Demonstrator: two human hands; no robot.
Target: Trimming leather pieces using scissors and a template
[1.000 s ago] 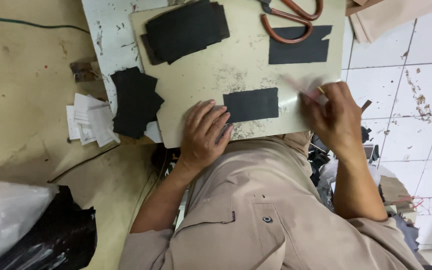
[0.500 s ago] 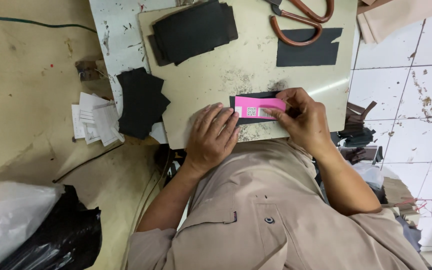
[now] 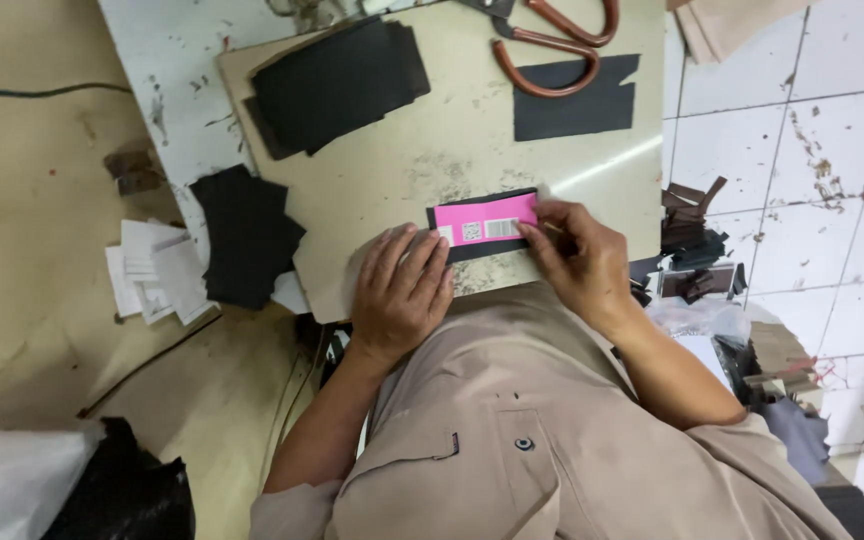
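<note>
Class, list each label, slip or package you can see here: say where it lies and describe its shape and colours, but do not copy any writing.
Pink label: rectangular, with white code patches, lying on a black piece on the board, between the left hand and right hand.
White paper slips: loose pile of small rectangles on the floor, left of the board.

The scissors [image 3: 552, 40] are cut off by the top edge (blades unseen); the left hand [image 3: 402, 290] hides the pink label's [image 3: 484, 219] left end.
</note>
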